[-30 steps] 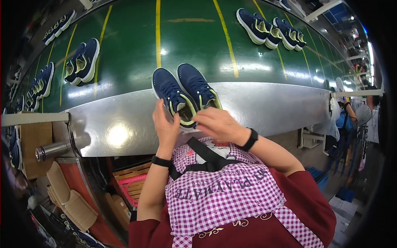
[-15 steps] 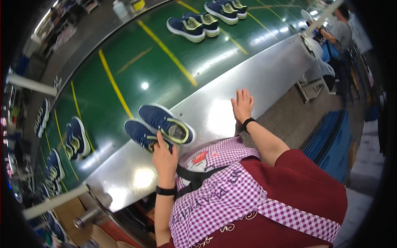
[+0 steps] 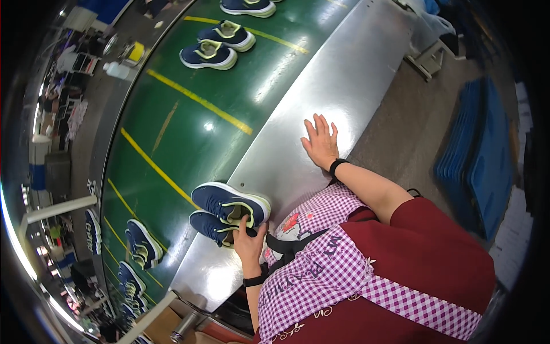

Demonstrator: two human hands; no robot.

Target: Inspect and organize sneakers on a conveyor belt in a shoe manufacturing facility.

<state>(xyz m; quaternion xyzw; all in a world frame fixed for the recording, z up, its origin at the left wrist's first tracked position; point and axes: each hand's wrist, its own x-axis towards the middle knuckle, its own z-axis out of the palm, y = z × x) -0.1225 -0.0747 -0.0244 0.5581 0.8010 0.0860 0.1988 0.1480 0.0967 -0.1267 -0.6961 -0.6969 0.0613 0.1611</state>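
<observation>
A pair of navy sneakers lies together across the inner edge of the metal ledge (image 3: 286, 143), toes toward the green conveyor belt (image 3: 189, 149). The far sneaker (image 3: 215, 198) shows a pale lime lining and white sole; the near sneaker (image 3: 209, 225) lies right beside it. My left hand (image 3: 250, 245) grips the pair at the heels, with a finger in the far shoe's opening and part of the grip hidden. Farther right, my right hand (image 3: 322, 141) rests on the bare ledge, fingers spread, holding nothing.
More navy sneakers (image 3: 209, 53) sit in pairs up the belt between yellow lines, and others (image 3: 143, 243) at lower left. A white post (image 3: 63, 208) stands by the far rail. Stacked blue panels (image 3: 475, 155) stand on the floor at right.
The whole view has swung, so the belt looks steeper. My left hand has shifted its hold on the sneakers' heels. My right hand stays spread on the ledge.
</observation>
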